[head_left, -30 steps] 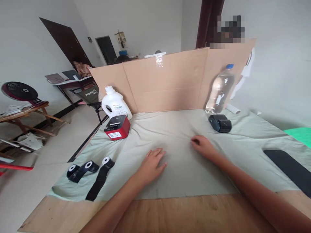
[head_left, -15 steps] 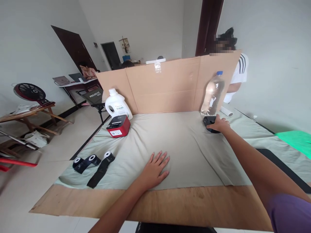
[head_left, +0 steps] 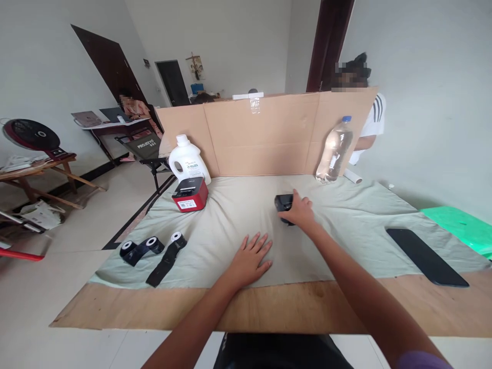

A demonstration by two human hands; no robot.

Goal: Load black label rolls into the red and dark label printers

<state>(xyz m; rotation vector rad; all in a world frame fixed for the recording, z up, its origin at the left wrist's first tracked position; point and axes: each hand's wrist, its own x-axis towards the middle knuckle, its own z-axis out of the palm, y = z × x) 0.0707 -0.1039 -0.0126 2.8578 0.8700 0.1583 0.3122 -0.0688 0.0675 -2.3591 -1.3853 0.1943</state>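
Note:
My right hand [head_left: 302, 211] is closed around a small black boxy device [head_left: 285, 203] over the middle of the cloth. The palm hides part of the device, and I cannot tell whether it touches the cloth. Flat on the cloth lies my left hand [head_left: 250, 260], fingers spread, holding nothing. A red and black label printer [head_left: 190, 195] sits at the left in front of a white jug [head_left: 189, 160]. Nearer the front left are several rolls of black tape-like strip [head_left: 166, 260] with white cores, partly unrolled.
A cardboard panel [head_left: 261, 138] stands along the back. Before its right end is a clear bottle [head_left: 333, 151] with a blue cap, and a white tube [head_left: 352, 176] lies beside it. A black flat slab [head_left: 426, 257] rests at the right, near a green stool [head_left: 457, 225]. People are behind the panel.
My right hand has carried the black device leftward from in front of the bottle to the middle of the cloth. My left hand stays flat. The view has shifted slightly.

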